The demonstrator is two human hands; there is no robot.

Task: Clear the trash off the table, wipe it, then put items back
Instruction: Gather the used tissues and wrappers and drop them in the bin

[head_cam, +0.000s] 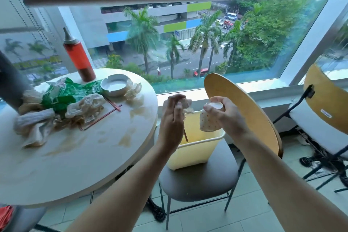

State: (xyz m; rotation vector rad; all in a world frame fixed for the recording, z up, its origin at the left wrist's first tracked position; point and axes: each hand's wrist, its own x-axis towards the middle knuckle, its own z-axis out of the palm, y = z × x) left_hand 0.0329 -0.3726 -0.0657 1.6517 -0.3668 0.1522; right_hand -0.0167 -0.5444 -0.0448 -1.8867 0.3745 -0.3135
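Left hand (173, 117) grips tissue (186, 106), right hand (224, 115) cup (208, 120), over bin (199, 149).

- L hand (172, 117): arm stretched fwd, fingers curled, gripping sth crumpled.
- R hand (224, 113): arm stretched fwd, thumb + fingers pinching sth small, wrist bent inward.

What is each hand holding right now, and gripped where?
Left hand grips a crumpled tissue bunched in its fingers. Right hand holds a dotted paper cup near its rim, tilted over the yellow bin.
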